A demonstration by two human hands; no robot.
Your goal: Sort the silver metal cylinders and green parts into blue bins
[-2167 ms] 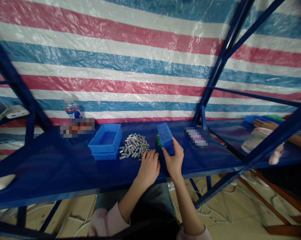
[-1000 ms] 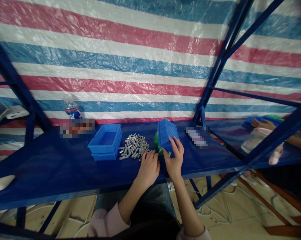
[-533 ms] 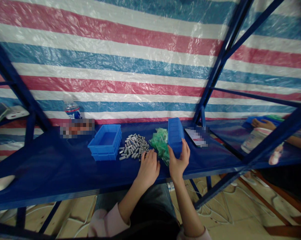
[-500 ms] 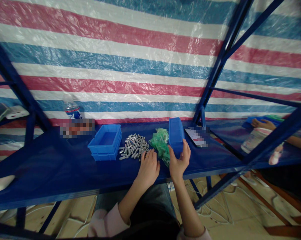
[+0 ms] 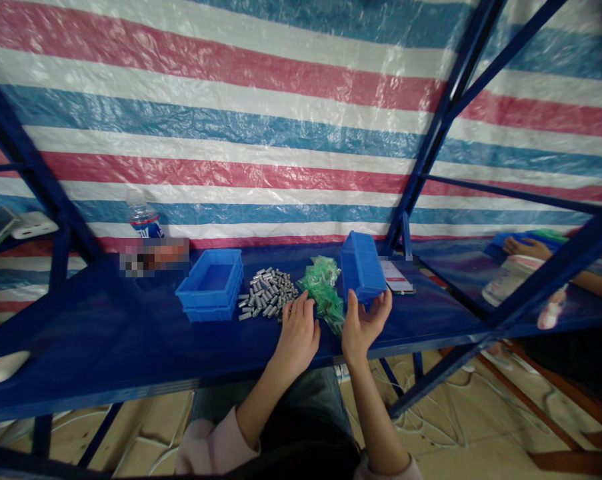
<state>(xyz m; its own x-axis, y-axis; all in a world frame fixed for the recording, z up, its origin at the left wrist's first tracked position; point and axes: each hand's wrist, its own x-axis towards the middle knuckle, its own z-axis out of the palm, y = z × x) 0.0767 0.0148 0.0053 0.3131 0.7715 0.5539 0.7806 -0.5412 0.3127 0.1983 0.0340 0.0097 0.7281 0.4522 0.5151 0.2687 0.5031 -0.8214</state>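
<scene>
My right hand point(image 5: 363, 325) grips the near end of a blue plastic bin point(image 5: 363, 265), thumb on one side and fingers on the other. The bin is tilted. My left hand point(image 5: 299, 331) rests with loosely spread fingers at the near edge of a pile of short metal cylinders point(image 5: 268, 291); nothing shows in its grasp. Between the hands lie crumpled green plastic bags point(image 5: 323, 287). To the left of the pile stand two stacked blue bins point(image 5: 211, 287); the top one shows a bare floor.
A phone point(image 5: 397, 277) lies right of the tilted bin. A water bottle point(image 5: 145, 217) stands at the back left, and a white object point(image 5: 3, 368) sits at far left. Blue frame posts point(image 5: 425, 160) rise behind. Another person's hand point(image 5: 529, 248) is at the far right.
The blue bin has turned and tilted, shifting slightly right, with my right hand moving right along with it. The green bags have spread a little. My left hand has hardly moved.
</scene>
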